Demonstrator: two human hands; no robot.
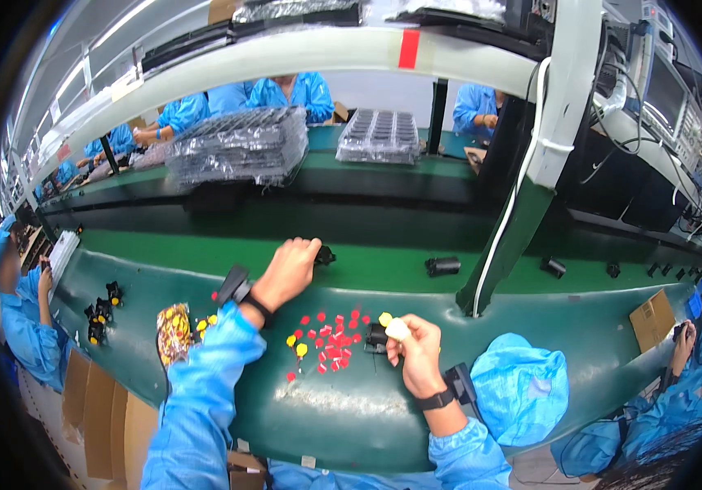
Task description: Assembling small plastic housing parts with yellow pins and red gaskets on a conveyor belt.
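My left hand [288,271] reaches over the green conveyor belt, its fingers closed on a small black part [325,256]; the hand hides some of it. Over the worktable, my right hand [419,353] is closed in a pinch, with a white covering [397,328] at a fingertip. A small yellow piece [385,318] shows at that fingertip. Just left of these fingers is a black cylindrical part [376,338]; whether the hand touches it I cannot tell. Many small red pieces [335,353] lie scattered left of my right hand, with a few yellow pieces [301,349] among them.
A patterned bag [174,333] and black parts with yellow ends [98,318] lie to the left. A blue cloth cap [521,390] is at right. Black cylinders [442,266] sit along the belt. A green post [508,237] rises beyond; co-workers sit at both sides.
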